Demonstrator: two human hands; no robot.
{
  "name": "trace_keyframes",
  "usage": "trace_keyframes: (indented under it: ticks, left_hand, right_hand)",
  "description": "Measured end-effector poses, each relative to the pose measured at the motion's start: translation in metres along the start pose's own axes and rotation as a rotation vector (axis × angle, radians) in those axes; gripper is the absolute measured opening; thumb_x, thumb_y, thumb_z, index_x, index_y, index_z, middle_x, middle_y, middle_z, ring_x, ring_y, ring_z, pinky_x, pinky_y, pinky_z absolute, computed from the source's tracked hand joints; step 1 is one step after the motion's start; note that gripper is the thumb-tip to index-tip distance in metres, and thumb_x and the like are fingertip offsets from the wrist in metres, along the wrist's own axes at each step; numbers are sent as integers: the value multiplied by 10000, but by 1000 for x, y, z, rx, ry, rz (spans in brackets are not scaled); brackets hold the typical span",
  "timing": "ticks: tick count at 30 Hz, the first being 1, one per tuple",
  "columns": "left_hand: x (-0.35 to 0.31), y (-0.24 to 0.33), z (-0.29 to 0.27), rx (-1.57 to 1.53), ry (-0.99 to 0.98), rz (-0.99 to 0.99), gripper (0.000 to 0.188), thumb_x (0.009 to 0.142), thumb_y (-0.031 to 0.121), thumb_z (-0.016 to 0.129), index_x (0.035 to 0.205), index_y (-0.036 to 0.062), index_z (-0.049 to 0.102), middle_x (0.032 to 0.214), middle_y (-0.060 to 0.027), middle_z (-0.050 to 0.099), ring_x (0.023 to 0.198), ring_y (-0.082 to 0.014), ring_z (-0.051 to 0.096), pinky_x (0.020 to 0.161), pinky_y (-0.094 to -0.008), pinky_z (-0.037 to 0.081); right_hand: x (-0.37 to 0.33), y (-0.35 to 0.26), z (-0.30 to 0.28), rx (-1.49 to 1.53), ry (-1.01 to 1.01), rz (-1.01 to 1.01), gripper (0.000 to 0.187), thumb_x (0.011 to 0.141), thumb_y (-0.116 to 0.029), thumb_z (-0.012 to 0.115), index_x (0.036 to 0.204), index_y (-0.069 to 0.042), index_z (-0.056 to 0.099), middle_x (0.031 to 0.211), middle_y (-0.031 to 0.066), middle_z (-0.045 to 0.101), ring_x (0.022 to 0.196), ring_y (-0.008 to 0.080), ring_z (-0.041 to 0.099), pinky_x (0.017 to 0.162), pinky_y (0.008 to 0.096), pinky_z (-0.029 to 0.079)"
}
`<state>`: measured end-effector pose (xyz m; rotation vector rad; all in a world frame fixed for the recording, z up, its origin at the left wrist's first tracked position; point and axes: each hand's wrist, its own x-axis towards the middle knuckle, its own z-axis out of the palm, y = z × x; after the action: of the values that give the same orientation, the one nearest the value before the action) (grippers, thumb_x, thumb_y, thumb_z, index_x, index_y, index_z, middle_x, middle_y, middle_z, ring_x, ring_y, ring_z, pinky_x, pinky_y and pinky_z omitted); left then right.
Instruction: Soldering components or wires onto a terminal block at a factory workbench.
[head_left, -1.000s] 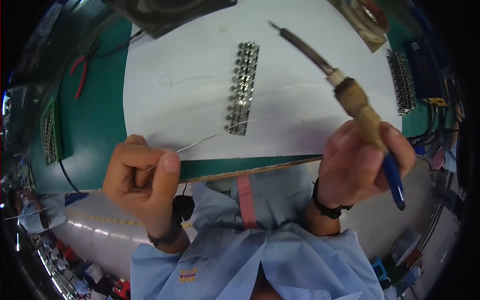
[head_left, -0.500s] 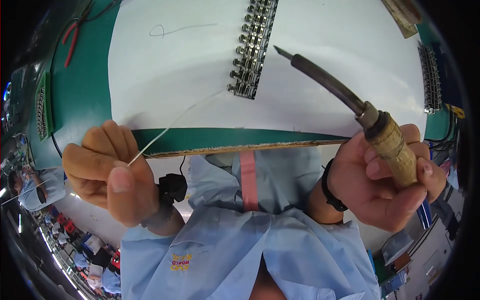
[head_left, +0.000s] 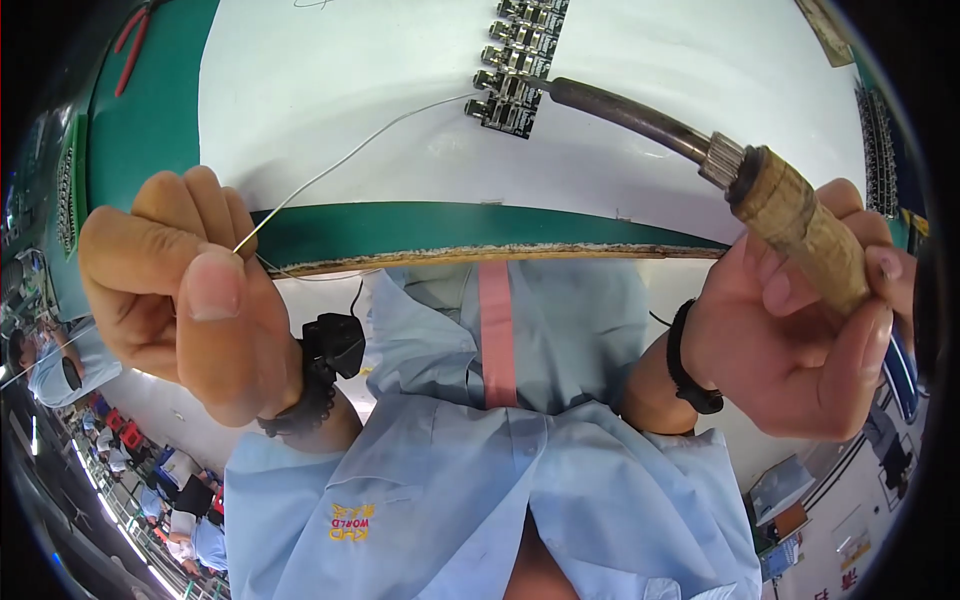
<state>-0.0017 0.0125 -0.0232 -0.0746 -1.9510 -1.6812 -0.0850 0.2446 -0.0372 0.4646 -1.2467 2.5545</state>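
My left hand (head_left: 185,295): pinched on a thin wire (head_left: 345,157). My right hand (head_left: 765,340): closed round a soldering iron (head_left: 630,112), tip (head_left: 541,84) at the right edge of a component strip (head_left: 518,65), far centre, on white sheet (head_left: 350,75).

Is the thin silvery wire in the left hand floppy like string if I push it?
The wire would probably bend easily, as it looks so thin. It's likely stiffer than string, though: it arcs smoothly out from the left hand.

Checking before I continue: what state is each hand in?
Left hand: closed, pinching a thin wire.
Right hand: closed, holding a soldering iron.
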Motion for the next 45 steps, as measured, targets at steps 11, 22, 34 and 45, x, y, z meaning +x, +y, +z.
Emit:
trace_keyframes:
  ticks: [11, 22, 34, 45]
  left_hand:
    - [1, -1, -2, 82, -46, 28, 115, 777, 48, 564, 713, 90, 477, 613, 13, 283, 571, -94, 194, 507, -264, 156]
    - [2, -2, -3, 86, -67, 26, 103, 790, 67, 581, 724, 90, 505, 613, 12, 289, 575, -99, 196, 510, -268, 160]
    - [2, -2, -3, 67, -65, 24, 89, 778, 46, 565, 726, 83, 503, 620, 9, 290, 578, -100, 203, 504, -262, 166]
    - [2, 1, -12, -3, -60, 0, 108, 780, 30, 538, 707, 74, 472, 630, 5, 269, 590, -102, 211, 508, -252, 177]
  right_hand:
    - [7, -1, 0, -158, -293, -8, 320, 884, -209, 378, 1082, 2, 513, 642, 73, 426, 581, 133, 375, 521, 259, 351]
    - [26, -3, -15, -290, -538, -18, 334, 882, -208, 366, 1093, 15, 499, 659, 92, 411, 577, 133, 373, 494, 245, 341]
    - [31, 0, -16, -396, -608, -120, 323, 878, -202, 343, 1050, 32, 485, 560, 71, 381, 476, 122, 355, 502, 257, 360]
    - [30, -1, -13, -409, -592, -141, 365, 880, -213, 335, 1055, 54, 511, 517, 48, 374, 468, 118, 384, 545, 276, 386]
